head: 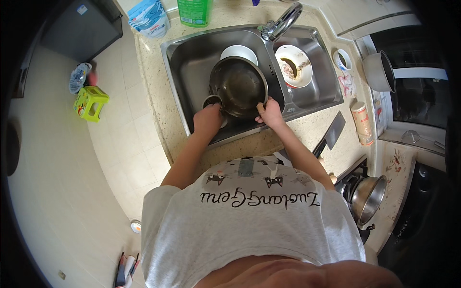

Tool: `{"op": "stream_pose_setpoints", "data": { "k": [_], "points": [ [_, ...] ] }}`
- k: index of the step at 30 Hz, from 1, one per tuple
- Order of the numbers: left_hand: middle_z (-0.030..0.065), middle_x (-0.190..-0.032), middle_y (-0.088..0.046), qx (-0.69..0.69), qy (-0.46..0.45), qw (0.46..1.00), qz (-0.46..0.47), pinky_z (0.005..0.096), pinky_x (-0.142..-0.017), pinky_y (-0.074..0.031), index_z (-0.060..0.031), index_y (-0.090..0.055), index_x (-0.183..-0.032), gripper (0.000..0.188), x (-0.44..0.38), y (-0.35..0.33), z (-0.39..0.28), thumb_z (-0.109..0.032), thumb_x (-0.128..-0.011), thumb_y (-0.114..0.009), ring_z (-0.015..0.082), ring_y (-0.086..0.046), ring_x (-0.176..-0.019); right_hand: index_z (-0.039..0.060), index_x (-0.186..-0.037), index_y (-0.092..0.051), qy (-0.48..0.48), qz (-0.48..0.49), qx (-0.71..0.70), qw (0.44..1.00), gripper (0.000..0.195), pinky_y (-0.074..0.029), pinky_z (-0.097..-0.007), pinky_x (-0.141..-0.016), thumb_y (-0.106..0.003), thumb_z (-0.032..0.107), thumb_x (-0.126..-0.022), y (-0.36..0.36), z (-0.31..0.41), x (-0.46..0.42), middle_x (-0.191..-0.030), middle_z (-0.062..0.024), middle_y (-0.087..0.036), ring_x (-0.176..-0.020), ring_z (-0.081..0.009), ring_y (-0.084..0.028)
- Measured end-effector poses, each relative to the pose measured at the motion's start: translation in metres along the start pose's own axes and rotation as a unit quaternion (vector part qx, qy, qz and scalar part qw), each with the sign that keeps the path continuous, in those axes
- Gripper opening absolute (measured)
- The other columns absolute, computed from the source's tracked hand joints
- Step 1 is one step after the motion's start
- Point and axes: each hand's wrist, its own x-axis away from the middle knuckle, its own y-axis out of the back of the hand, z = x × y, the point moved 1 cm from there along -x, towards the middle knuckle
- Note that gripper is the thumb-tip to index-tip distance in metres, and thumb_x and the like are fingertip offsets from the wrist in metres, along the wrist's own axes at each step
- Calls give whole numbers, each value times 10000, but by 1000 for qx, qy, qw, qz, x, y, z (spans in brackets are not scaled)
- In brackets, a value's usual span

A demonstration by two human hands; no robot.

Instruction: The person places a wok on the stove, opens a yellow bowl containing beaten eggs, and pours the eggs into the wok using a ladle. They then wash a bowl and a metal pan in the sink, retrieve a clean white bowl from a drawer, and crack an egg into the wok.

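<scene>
In the large basin of a stainless steel double sink (191, 68), a wide dark metal bowl (239, 86) is tilted with its inside facing me. My right hand (270, 114) grips its rim at the lower right. My left hand (209, 120) holds a small round cup (211, 100) with a dark inside, close to the bowl's lower left edge. Its lower part is hidden by my fingers. A white bowl (239, 52) shows partly behind the dark one. Something pale beneath my left hand is mostly covered.
A white bowl with brown residue (304, 73) sits in the small basin, beneath a chrome faucet (282, 23). A cleaver (333, 133) lies on the right counter, near a paper-wrapped cylinder (362, 124) and a small cup (342, 59). A steel pot (369, 201) stands on the stove.
</scene>
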Motion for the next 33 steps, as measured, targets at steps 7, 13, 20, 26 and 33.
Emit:
{"op": "stream_pose_setpoints", "data": {
  "k": [7,13,20,26,33],
  "points": [
    [103,-814,-613,130,-14,981,-146,391,-546,-482,-60,-606,-874,108,20,35,-2,-134,-797,-620,316,-602,-651,-102,-971,-492,-148,163,-58,974,334,-529,-268,-444,-522,226,-914,-22,-10,-26,-753,-161,-615,-547,-210,-639],
    [108,-848,-626,116,-55,976,-177,379,-560,-496,-46,-611,-886,115,19,30,-1,-106,-789,-630,316,-610,-657,-105,-1014,-475,-197,173,-99,960,334,-567,-291,-517,-519,212,-919,-35,-28,-46,-851,-189,-606,-624,-234,-654],
    [109,-864,-626,101,-40,986,-127,383,-603,-502,-51,-620,-892,115,9,16,-1,-105,-792,-612,312,-613,-709,-112,-1120,-479,-156,176,-103,966,356,-573,-299,-590,-518,172,-908,-36,-39,-56,-908,-162,-605,-691,-226,-660],
    [111,-894,-621,60,-7,998,-25,401,-667,-497,-61,-632,-881,110,-2,-8,11,-101,-793,-579,314,-610,-782,-86,-1132,-517,-131,147,-110,974,347,-550,-267,-559,-533,149,-878,-26,-38,-59,-883,-134,-626,-678,-177,-650],
    [115,-921,-618,6,-2,998,58,413,-674,-496,-70,-633,-888,126,-7,-20,16,-95,-787,-561,318,-608,-804,-71,-1106,-514,-106,122,-167,973,322,-534,-254,-548,-562,136,-865,-25,-48,-66,-855,-118,-613,-671,-164,-639]
  ]
}}
